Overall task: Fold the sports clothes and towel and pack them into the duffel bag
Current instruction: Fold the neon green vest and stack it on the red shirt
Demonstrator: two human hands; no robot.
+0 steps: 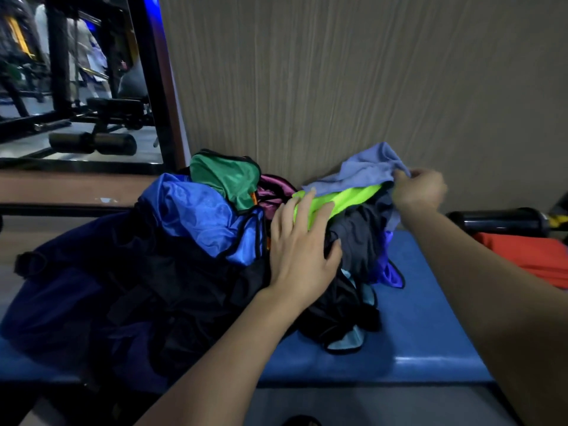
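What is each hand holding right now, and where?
The right hand pinches the periwinkle cloth at its right edge. The left hand lies flat on the clothes pile, gripping nothing.

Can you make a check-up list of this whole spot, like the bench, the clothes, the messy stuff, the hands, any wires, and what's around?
Surface: blue padded bench, clothes heaped on it.
Job's things: dark duffel bag at the left end; unfolded pile with a blue shiny garment, green garment, neon yellow garment, grey garment; pale blue towel on top.
Clutter: red cloth and a black cylinder to the right.
Hands: left hand rests flat on the pile; right hand pinches the towel's edge.
Cables: nothing seen.
Surroundings: wood-grain wall behind; gym equipment to the left.
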